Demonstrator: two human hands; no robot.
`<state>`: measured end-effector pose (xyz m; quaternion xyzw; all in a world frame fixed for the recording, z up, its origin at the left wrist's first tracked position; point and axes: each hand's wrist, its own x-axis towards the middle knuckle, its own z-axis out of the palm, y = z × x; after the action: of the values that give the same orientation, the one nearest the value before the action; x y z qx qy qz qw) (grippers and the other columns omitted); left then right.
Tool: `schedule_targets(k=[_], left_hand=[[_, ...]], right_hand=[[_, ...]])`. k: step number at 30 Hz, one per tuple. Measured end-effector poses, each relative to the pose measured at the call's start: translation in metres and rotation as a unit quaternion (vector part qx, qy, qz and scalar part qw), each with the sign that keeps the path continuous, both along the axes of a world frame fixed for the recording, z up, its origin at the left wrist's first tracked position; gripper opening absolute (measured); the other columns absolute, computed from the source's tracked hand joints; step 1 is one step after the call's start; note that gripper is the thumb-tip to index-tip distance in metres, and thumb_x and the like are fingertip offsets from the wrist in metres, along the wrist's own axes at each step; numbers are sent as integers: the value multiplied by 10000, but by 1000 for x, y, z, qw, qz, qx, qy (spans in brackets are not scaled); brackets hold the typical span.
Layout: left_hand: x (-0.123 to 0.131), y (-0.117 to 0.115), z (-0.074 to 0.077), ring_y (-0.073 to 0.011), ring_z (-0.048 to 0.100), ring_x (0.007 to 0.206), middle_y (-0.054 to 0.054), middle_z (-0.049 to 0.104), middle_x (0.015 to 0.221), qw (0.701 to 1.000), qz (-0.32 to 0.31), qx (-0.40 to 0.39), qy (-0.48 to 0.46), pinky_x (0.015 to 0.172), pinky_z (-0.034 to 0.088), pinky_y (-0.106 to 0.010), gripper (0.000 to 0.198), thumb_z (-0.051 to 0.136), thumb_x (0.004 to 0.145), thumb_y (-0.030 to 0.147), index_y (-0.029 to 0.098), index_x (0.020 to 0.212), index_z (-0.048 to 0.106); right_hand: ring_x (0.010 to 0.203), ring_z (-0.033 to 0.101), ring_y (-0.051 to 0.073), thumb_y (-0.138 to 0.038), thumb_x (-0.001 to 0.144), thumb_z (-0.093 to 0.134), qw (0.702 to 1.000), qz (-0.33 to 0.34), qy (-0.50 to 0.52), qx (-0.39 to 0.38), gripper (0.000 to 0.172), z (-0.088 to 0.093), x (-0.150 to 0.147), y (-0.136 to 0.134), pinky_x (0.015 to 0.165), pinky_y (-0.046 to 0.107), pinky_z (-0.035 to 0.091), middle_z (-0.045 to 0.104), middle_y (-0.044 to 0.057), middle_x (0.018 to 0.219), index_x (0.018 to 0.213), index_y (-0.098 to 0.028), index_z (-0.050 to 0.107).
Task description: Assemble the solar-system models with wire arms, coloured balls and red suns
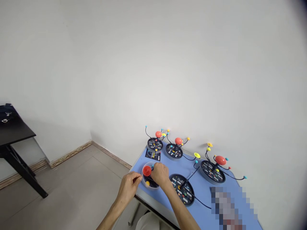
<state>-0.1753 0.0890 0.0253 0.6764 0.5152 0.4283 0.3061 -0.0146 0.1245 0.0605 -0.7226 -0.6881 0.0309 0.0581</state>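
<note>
My left hand is at the table's front left edge, beside a clear round tub. Its thumb and fingertips are pinched together; whatever lies between them is too small to make out. My right hand reaches over the tub's right side with curled fingers, the tips hidden. Inside the tub are a red half-ball, a yellow ball and dark parts. Right of my right hand lies a round black base printed with planets, with bent black rods rising from it and no red ball on top.
Three planet models with red balls and thin rods stand along the wall. A dark printed card lies on the blue table. A blurred patch covers the right front. A black table stands far left.
</note>
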Motion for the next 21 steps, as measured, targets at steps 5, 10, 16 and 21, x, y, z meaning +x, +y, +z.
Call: schedule_targets(k=[5,10,16,21], left_hand=[[0,2,2,-199,598,645,-37,676,679,1000,-16,1,-1,632,421,-281,312,502,833,362,200,678,720],[8,4,1,-202,610,658,-39,685,686,1000,-18,7,1,637,424,-277,308,508,840,355,195,686,721],[22,2,12,-186,601,654,-31,668,679,999,-26,27,34,631,416,-264,286,492,859,277,188,696,709],[26,3,23,-195,629,741,-46,701,778,991,-41,38,125,702,440,-280,272,475,894,203,189,773,718]], right_hand=[[833,681,183,-248,915,627,990,-61,127,12,138,14,16,-4,796,375,527,714,31,852,830,-147,666],[630,607,159,-157,793,513,944,-6,326,47,242,18,34,-15,619,258,427,620,-2,568,559,-198,561],[499,390,114,-462,718,530,842,37,535,58,289,16,41,-34,490,247,312,466,-43,517,595,-200,548],[450,285,82,-581,683,633,776,1,628,61,394,23,51,-59,439,235,226,386,-72,488,628,-195,573]])
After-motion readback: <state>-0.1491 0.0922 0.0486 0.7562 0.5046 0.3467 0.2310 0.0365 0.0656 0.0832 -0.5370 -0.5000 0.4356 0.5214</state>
